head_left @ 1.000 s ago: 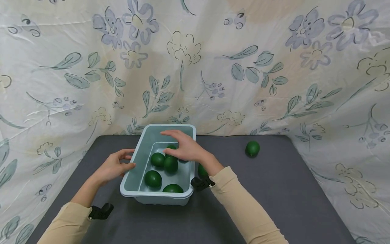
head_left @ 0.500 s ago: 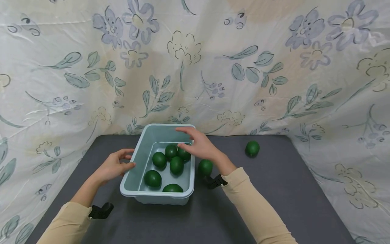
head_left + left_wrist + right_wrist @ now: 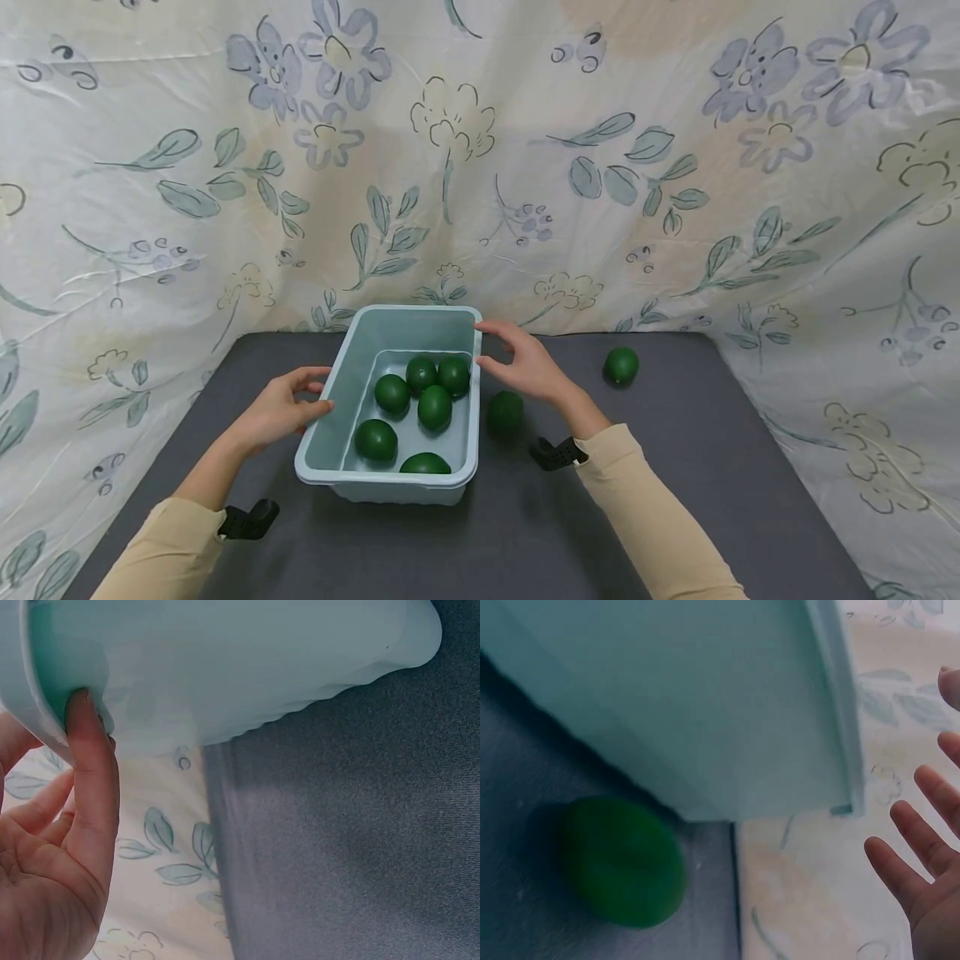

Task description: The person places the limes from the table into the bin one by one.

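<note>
A light blue-green plastic tub (image 3: 412, 327) stands on the dark table. Inside lie several smooth, dark green, egg-shaped fruits (image 3: 434, 408), one partly hidden by the front wall. My left hand (image 3: 279, 408) holds the tub's left rim; in the left wrist view its fingers (image 3: 91, 772) grip just under that rim. At the right rim my right hand (image 3: 527, 365) has its fingers spread and holds nothing. The right wrist view shows the same hand (image 3: 930, 862) with loosely extended fingers. On the table, just below it, a green fruit (image 3: 505, 413) rests beside the tub.
Another green fruit (image 3: 621, 366) lies farther right on the dark grey table (image 3: 675, 467). A floral curtain (image 3: 480, 167) hangs behind the table and along both sides.
My right hand has moved out of the tub to the right, past its rim. Two fruits in the tub shifted slightly right, and the fruits it covered now show. The left hand stays put.
</note>
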Tool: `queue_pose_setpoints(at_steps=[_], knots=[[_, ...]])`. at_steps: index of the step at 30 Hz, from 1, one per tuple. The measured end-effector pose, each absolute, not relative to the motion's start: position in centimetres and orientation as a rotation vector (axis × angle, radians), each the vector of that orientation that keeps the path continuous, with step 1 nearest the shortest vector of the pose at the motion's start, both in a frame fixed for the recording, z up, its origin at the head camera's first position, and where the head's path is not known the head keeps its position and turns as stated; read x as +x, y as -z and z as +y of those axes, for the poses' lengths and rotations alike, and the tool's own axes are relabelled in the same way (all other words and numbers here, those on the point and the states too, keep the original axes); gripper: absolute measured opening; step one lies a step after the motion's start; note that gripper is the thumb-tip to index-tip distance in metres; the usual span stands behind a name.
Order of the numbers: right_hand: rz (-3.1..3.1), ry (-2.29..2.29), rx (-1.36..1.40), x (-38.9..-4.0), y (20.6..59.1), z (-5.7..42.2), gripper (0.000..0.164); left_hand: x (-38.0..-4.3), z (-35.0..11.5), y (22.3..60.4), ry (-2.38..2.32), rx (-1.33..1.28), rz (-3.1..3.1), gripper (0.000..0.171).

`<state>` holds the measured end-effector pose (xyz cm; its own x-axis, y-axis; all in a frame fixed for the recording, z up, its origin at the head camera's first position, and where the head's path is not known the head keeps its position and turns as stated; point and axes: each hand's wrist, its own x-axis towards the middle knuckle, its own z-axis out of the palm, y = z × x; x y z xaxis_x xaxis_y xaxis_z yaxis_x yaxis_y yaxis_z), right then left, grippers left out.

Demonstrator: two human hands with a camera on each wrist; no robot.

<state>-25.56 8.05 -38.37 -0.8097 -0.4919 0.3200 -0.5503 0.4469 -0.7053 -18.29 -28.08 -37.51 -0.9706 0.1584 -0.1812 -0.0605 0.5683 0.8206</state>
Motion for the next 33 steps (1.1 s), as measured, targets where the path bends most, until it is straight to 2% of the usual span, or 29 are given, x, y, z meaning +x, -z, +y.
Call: queue_pose_setpoints(at_steps=[33], knots=[[-2.772,-1.154,0.879,-25.2,46.6,11.1,0.056,-18.2,-28.2,37.6,-1.352,0.083,2.578,0.063]])
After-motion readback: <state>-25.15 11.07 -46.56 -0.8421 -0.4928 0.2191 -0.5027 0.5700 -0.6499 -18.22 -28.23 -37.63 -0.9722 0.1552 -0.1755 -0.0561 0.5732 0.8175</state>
